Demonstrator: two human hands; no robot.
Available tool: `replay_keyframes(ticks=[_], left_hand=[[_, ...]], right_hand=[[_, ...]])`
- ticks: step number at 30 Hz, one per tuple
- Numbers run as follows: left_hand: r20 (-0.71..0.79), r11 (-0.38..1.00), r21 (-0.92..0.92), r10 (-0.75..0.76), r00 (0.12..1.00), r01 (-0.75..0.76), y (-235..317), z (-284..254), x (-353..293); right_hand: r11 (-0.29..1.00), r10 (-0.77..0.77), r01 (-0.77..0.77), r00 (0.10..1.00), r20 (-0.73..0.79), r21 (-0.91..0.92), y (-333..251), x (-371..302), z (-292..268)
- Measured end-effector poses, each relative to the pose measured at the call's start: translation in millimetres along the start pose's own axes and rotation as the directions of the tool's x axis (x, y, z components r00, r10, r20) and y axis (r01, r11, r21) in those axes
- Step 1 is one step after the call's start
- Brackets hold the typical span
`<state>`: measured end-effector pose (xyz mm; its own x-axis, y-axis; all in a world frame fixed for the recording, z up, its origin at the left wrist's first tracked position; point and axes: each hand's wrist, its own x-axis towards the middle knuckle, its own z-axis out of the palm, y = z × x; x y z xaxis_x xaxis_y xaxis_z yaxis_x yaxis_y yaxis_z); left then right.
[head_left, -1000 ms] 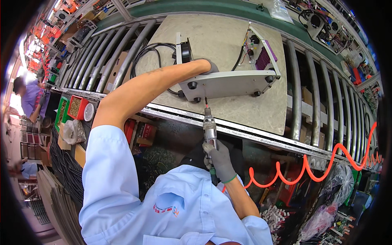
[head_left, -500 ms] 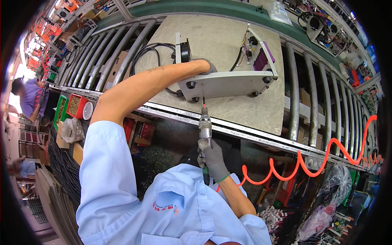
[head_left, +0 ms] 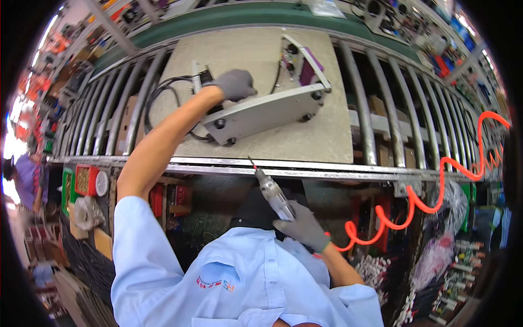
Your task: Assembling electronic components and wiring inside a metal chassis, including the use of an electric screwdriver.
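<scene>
My right hand [head_left: 305, 224], in a grey glove, grips an air screwdriver [head_left: 276, 198] near my waist. Its thin bit [head_left: 253, 163] points up and left, overlapping the table's metal edge in view and apart from the metal chassis. That open grey chassis [head_left: 267, 114] rests on its side, with black round feet on the panel facing me. A purple part [head_left: 309, 72] sits inside its right end. My gloved left hand [head_left: 235, 85] is curled above the chassis's left part, fingers bunched; whatever they hold, if anything, is hidden.
A beige board [head_left: 229, 49] carries the chassis and a black cable [head_left: 153, 103]. Metal rollers [head_left: 376, 103] flank it. An orange coiled hose [head_left: 414, 204] arcs on the right. Red and green bins [head_left: 83, 180] of small parts stand left, near another person [head_left: 30, 177].
The screwdriver has drawn back from the chassis toward me and tilted left. My left hand has come up off the panel's top edge. The chassis sits at a different angle.
</scene>
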<state>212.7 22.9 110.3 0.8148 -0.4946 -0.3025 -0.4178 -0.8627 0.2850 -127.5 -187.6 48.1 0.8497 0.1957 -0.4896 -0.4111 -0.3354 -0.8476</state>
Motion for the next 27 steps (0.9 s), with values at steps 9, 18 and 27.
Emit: replay_keyframes(ticks=[9, 18, 27], left_hand=[[-0.665, 0.912, 0.326, 0.409, 0.625, -0.249, 65, 41, -98], [-0.682, 0.829, 0.449, 0.559, 0.471, -0.333, -8, 13, -15], [-0.766, 0.831, 0.513, 0.557, 0.321, -0.215, 15, 87, -53]], right_hand=[[0.599, 0.014, -0.194, 0.973, -0.232, -0.777, 32, -110, -165], [0.354, 0.296, -0.533, 0.843, -0.448, -0.769, 44, -85, -294], [0.272, 0.270, -0.476, 0.872, -0.408, -0.836, 137, -57, -334]])
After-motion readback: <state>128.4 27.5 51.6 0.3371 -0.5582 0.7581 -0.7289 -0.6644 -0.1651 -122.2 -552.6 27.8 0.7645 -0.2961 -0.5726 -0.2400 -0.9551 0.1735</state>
